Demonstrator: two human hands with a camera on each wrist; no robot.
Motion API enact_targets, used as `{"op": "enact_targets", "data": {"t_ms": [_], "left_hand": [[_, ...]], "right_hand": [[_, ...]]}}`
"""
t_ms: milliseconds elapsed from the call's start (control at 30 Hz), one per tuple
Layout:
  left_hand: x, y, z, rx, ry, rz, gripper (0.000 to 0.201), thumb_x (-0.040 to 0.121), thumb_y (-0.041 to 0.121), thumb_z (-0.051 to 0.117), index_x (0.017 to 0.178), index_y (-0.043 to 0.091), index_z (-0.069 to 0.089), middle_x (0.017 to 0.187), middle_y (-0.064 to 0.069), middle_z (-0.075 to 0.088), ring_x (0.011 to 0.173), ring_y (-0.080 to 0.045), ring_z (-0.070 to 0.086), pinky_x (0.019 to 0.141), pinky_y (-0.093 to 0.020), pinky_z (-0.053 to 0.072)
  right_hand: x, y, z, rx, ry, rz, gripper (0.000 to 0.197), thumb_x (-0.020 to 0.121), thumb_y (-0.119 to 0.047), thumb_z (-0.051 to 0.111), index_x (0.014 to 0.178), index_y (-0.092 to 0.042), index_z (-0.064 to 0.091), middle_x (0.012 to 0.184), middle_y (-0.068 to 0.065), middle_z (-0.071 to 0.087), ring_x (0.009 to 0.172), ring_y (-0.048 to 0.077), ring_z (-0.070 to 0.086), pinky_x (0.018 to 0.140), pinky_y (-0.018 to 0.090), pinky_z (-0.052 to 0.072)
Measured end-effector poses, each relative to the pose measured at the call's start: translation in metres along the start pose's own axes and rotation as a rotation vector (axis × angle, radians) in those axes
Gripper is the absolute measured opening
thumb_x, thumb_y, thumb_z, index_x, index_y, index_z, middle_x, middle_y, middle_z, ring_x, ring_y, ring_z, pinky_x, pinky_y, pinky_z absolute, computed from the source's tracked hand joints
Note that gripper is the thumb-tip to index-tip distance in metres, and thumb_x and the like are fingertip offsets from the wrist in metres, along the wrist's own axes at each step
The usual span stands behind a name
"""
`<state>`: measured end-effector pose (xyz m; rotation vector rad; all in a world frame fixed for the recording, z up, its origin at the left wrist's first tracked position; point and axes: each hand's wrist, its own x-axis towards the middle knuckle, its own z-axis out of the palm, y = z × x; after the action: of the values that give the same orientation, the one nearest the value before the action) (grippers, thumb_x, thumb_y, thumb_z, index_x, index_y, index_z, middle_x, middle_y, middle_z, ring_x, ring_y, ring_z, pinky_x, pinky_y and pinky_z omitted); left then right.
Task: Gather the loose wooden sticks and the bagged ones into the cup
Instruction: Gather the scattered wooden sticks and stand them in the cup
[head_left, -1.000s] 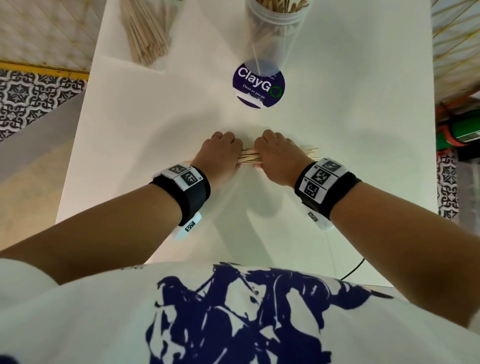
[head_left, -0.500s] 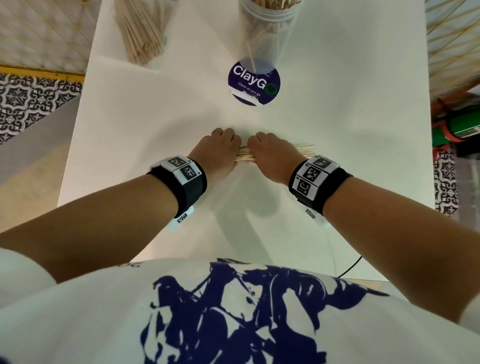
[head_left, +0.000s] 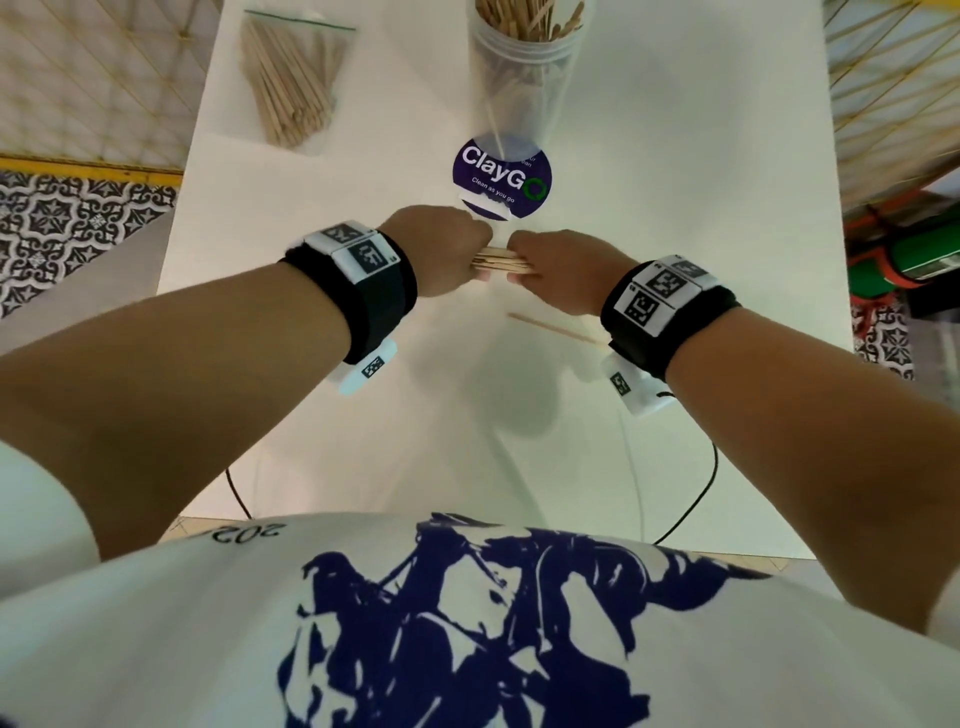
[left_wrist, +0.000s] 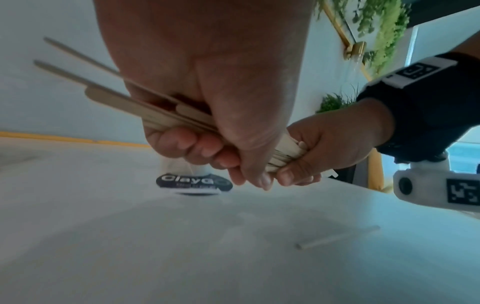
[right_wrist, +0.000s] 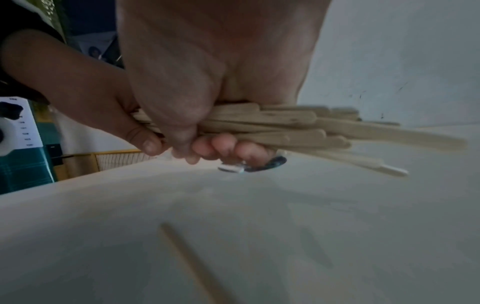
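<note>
Both hands grip one bundle of loose wooden sticks (head_left: 501, 259) held level a little above the white table (head_left: 363, 415). My left hand (head_left: 441, 249) curls round its left part, and the stick ends (left_wrist: 109, 96) jut out past the fist. My right hand (head_left: 556, 270) curls round the right part, with stick ends (right_wrist: 324, 127) fanning out beyond it. One stick (head_left: 556, 328) lies alone on the table under my right wrist, also seen as a thin stick (right_wrist: 192, 261). A clear plastic cup (head_left: 524, 67) with several sticks stands at the far centre. The bagged sticks (head_left: 291, 78) lie at the far left.
A round purple ClayGo sticker (head_left: 501, 176) lies on the table between the cup and my hands. Thin black cables (head_left: 696, 499) run over the near table edge. Patterned floor tiles (head_left: 67, 218) show left of the table, and green equipment (head_left: 914, 260) stands at the right.
Both hands went from pressing the sticks together flat on the table to gripping the bundle and lifting it. One stick now lies alone on the table.
</note>
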<state>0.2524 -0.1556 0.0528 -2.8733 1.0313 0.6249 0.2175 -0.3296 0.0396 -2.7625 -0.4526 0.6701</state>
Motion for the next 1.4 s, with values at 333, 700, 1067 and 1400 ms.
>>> {"op": "enact_targets", "data": {"t_ms": [333, 700, 1067, 1400], "left_hand": [[-0.016, 0.033, 0.003, -0.119, 0.752, 0.069, 0.061, 0.066, 0.049, 0.071, 0.114, 0.016, 0.055, 0.117, -0.011, 0.054, 0.101, -0.03, 0.049, 0.082, -0.039, 0.033], [0.008, 0.084, 0.059, 0.038, 0.107, 0.157, 0.025, 0.095, 0.017, 0.046, 0.113, 0.006, 0.058, 0.114, -0.011, 0.054, 0.107, -0.031, 0.051, 0.077, -0.039, 0.043], [-0.001, 0.061, 0.064, -0.342, 0.29, -0.246, 0.022, 0.09, 0.012, 0.044, 0.107, 0.001, 0.051, 0.107, -0.019, 0.054, 0.099, -0.037, 0.053, 0.079, -0.041, 0.041], [-0.007, 0.087, -0.028, -0.945, 0.479, -0.034, 0.031, 0.096, 0.016, 0.043, 0.065, 0.02, 0.044, 0.062, 0.006, 0.048, 0.052, -0.005, 0.042, 0.05, -0.019, 0.032]], "right_hand": [[-0.044, 0.049, -0.013, 0.147, 0.076, 0.271, 0.028, 0.097, -0.04, 0.046, 0.079, -0.018, 0.044, 0.069, -0.004, 0.047, 0.076, 0.025, 0.05, 0.068, 0.031, 0.035], [-0.082, 0.078, 0.011, 0.839, 0.279, 0.49, 0.028, 0.092, -0.037, 0.055, 0.102, -0.012, 0.056, 0.062, -0.004, 0.041, 0.049, 0.014, 0.033, 0.044, 0.026, 0.029], [-0.087, 0.039, 0.012, 1.21, 0.405, 0.48, 0.02, 0.094, -0.026, 0.056, 0.109, -0.014, 0.063, 0.059, -0.007, 0.05, 0.05, 0.014, 0.035, 0.044, 0.027, 0.026], [-0.057, -0.016, -0.039, 1.065, 0.626, 0.281, 0.024, 0.096, -0.03, 0.049, 0.079, -0.014, 0.054, 0.054, 0.0, 0.053, 0.041, 0.012, 0.046, 0.049, 0.026, 0.04]]}}
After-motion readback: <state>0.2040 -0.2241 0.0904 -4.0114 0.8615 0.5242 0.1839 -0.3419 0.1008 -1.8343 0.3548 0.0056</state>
